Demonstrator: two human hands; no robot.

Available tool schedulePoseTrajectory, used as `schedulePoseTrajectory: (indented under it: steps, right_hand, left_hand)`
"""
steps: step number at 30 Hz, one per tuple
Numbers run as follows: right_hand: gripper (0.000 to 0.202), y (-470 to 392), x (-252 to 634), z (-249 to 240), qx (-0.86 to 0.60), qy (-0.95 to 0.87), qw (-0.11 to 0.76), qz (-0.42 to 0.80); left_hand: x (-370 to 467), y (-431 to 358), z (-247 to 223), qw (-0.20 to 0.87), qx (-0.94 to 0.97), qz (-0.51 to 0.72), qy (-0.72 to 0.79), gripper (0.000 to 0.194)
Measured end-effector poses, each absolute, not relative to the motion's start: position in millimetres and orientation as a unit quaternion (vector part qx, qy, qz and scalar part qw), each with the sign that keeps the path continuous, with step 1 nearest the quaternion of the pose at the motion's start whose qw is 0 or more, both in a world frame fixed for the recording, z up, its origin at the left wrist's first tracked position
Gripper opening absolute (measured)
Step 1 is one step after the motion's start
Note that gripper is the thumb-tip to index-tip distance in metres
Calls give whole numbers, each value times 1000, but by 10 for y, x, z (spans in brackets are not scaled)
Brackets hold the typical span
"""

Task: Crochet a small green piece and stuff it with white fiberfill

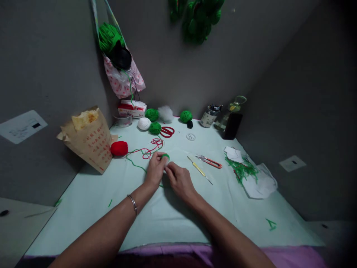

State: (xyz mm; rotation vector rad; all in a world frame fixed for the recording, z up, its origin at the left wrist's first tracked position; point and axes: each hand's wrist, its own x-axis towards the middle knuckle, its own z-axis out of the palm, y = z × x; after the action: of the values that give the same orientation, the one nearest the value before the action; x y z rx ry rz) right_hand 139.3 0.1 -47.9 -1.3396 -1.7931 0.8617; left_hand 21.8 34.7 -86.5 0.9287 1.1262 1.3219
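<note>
My left hand [155,169] is closed around a small green crocheted piece [165,156], its rounded top showing between thumb and fingers. Against it, my right hand [180,179] is pinched, with a pale bit at its fingertips too small to name. Green yarn [136,165] trails from beneath the left hand across the table toward a red yarn ball [119,148]. Loose red yarn [150,149] lies tangled beyond the hands. To the right rest a yellow-handled crochet hook [199,168] and orange thread snips [210,162].
Green yarn balls [152,114], a white yarn ball [144,123], white stuffing [165,114] and red-handled scissors [167,131] sit at the back. A paper bag [96,145] stands left. Green yarn scraps [242,169] lie right, below a black phone-like slab [233,126].
</note>
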Motion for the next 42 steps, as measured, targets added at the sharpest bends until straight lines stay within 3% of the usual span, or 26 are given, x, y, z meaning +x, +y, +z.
schedulePoseTrajectory:
  steps: [5, 8, 11, 17, 24, 30, 37, 42]
  right_hand:
    - [21, 94, 1520, -361, -497, -697, 409, 316]
    - [28, 131, 1609, -292, -460, -660, 455, 383]
    - [28, 159, 1652, -292, -455, -618, 468, 438]
    - [16, 197, 1669, -340, -503, -650, 416, 388]
    - [32, 238, 1671, -416, -547, -659, 385, 345]
    - [32, 239, 1707, -423, -564, -662, 377, 319]
    - [21, 62, 1614, -355, -518, -717, 344, 316]
    - [21, 98, 1533, -453, -510, -707, 348, 345]
  left_hand:
    - [169, 358, -751, 581, 375, 564, 453, 32]
    - [175, 326, -657, 590, 377, 571, 429, 21]
    - [193, 289, -588, 597, 370, 575, 419, 22]
    - [220, 240, -557, 610, 357, 574, 414, 28]
    - [235, 197, -596, 600, 400, 563, 404, 28]
    - [202, 175, -595, 598, 440, 548, 384, 33]
    - [196, 263, -761, 561, 434, 548, 443, 24]
    - [214, 314, -804, 536, 416, 550, 487, 37]
